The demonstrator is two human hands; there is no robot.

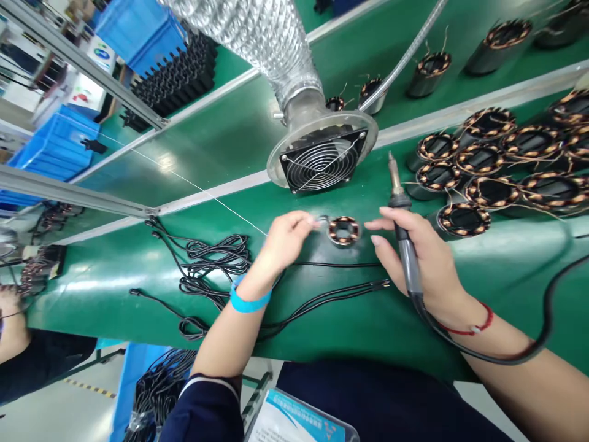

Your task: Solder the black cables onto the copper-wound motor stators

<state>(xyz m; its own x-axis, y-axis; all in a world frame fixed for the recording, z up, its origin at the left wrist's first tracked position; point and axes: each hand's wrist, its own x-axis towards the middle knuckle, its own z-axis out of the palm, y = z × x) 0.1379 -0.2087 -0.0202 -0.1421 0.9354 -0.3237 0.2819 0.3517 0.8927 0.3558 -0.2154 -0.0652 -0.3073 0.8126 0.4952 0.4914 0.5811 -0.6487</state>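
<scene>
My right hand (pixel 423 264) is wrapped around a soldering iron (pixel 407 258), its metal tip pointing up and away from me. The thumb and forefinger reach toward a small stator (pixel 344 231) with copper windings, without touching it. On the stator's other side, my left hand (pixel 288 239) has its thumb and forefinger pinched together. A small greyish bit shows at those fingertips, too unclear to name. A thin white strand (pixel 211 195) runs down to beside the left hand; whether it is held cannot be seen. Black cables (pixel 322 298) lie below the stator.
Several wound stators (pixel 481 159) crowd the right side of the green bench (pixel 115 276). A fume extractor fan (pixel 322 162) hangs above on a foil duct (pixel 257 43). Coiled cables (pixel 216 255) lie left. Another person's hand (pixel 11 319) is at the far left edge.
</scene>
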